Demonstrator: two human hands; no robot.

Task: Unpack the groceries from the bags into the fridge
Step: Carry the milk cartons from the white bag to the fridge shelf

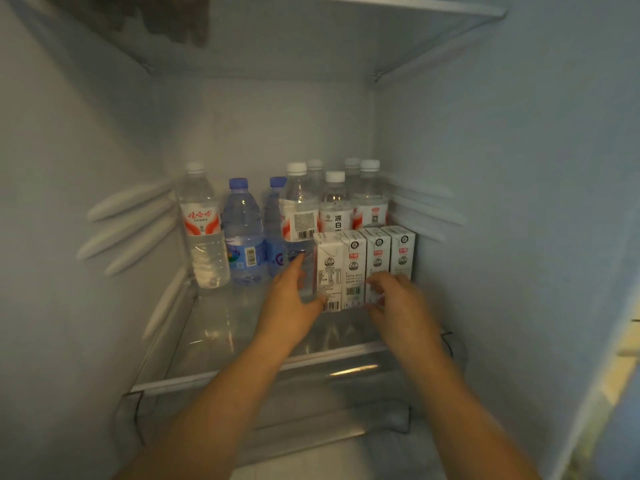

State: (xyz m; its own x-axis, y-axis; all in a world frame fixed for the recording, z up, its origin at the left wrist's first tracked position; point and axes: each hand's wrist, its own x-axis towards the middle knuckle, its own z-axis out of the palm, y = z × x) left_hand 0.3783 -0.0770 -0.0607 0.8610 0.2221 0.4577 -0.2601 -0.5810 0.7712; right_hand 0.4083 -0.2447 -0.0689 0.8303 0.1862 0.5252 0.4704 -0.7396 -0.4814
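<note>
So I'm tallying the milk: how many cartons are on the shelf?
4, in one row at the glass shelf's right: leftmost carton, second, third, rightmost. More may hide behind.

4 cartons (365, 265) before bottles (242, 233) on shelf (221, 341).
</note>
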